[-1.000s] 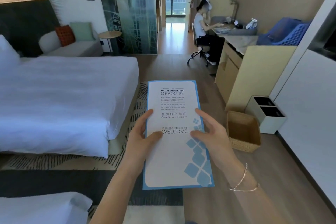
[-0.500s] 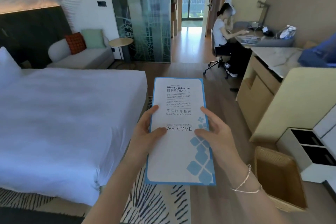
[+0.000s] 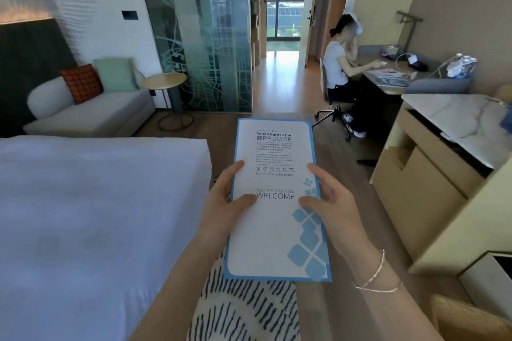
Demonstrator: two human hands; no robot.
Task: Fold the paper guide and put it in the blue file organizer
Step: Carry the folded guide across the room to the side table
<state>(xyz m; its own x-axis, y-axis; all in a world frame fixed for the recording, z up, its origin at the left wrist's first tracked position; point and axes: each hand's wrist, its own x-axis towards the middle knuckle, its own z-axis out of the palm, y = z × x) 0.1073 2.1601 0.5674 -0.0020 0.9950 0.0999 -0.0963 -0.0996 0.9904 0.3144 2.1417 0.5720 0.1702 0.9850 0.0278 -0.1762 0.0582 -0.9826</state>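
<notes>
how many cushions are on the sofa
2: an orange checked cushion at the left of the sofa, and a pale green cushion right beside it. More could be hidden behind them.

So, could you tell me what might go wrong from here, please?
The guide is held in mid-air by the left hand and right hand, so without a flat surface a fold could crease crooked. No blue file organizer can be made out in this view, so finding it may mean walking between the bed and cabinet.

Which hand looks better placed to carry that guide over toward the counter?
Probably right: the right hand grips the guide's edge nearest the marble counter; the left hand is bed-side.
</notes>
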